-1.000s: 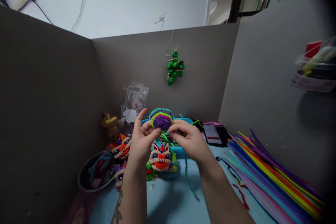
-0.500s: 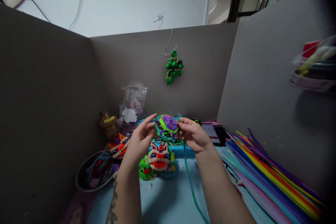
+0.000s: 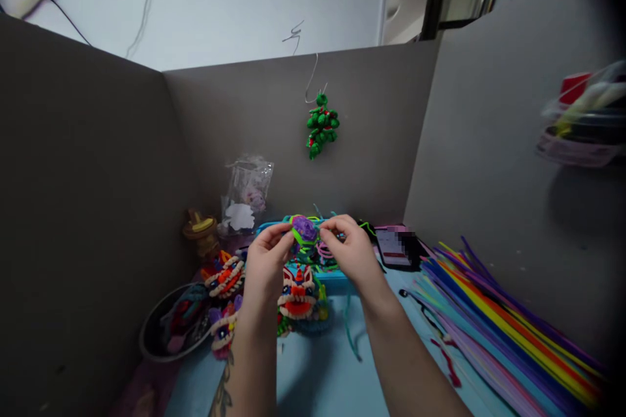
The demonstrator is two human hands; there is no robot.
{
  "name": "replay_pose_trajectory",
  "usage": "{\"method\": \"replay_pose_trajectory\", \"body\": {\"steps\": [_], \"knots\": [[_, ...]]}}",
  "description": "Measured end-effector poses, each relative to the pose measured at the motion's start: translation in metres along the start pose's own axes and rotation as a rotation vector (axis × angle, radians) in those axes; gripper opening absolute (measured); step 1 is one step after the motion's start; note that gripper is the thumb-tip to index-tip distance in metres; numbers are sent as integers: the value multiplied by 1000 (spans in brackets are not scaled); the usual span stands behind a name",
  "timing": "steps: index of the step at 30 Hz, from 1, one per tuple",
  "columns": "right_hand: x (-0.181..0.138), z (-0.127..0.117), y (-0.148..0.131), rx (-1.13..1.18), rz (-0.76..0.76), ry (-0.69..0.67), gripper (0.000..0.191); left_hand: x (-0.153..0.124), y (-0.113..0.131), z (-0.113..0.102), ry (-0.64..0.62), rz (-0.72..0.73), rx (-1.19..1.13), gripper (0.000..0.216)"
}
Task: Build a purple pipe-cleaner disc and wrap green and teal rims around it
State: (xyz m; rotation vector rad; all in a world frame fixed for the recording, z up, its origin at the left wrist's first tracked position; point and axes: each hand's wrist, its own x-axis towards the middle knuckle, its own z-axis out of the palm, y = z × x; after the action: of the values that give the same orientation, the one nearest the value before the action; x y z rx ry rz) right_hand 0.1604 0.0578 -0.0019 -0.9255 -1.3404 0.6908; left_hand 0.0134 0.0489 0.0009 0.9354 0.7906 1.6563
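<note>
A small round piece of purple and lime-green pipe cleaners (image 3: 304,229) is held up over the far side of the mat. My left hand (image 3: 268,251) pinches its left edge between thumb and fingers. At the right edge, the thumb and fingers of my right hand (image 3: 346,246) are closed on a teal pipe cleaner (image 3: 350,332), whose loose end trails below that hand. What lies between the right fingertips is mostly hidden. Just beneath the hands sits a lion-head figure (image 3: 298,296) in cream, orange and red, partly covered by my left wrist.
A blue tray (image 3: 337,281) of pipe-cleaner pieces lies behind the hands. More lion heads (image 3: 225,273) and a metal bowl (image 3: 147,342) are at left. Colourful pipe cleaners (image 3: 508,326) and a phone (image 3: 394,247) are at right. Grey panels (image 3: 254,104) enclose three sides.
My right hand has moved left, and both hands are closer together. The left fingers have closed from a looser spread onto the piece. The teal strand's end has come up into view.
</note>
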Motion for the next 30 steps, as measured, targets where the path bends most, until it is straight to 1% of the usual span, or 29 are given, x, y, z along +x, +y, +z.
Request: {"method": "replay_pose_trajectory", "body": {"steps": [2, 3, 5, 9, 12, 16, 23, 27, 30], "knots": [[-6, 3, -9, -207, -173, -16, 10, 0, -4, 0, 35, 49, -1, 27], [-9, 4, -13, -273, -225, -34, 11, 0, -5, 0, 48, 80, 9, 26], [-15, 7, -19, -342, -281, -44, 11, 0, -8, -2, 58, 142, 43, 23], [-21, 12, -23, -458, -352, 11, 15, -3, -7, -2, 44, 244, 112, 20], [-23, 15, -23, -520, -361, 52, 16, -6, -4, 3, 60, 289, 129, 25], [-24, 18, -23, -532, -346, 84, 17, -8, 0, 9, 69, 274, 122, 37], [-25, 18, -23, -512, -336, 137, 16, -10, 0, 9, 24, 257, 127, 36], [-25, 17, -24, -499, -343, 173, 16, -12, 1, 9, 21, 269, 149, 36], [-25, 16, -25, -488, -337, 173, 16, -13, 2, 11, 15, 288, 159, 36]]}}
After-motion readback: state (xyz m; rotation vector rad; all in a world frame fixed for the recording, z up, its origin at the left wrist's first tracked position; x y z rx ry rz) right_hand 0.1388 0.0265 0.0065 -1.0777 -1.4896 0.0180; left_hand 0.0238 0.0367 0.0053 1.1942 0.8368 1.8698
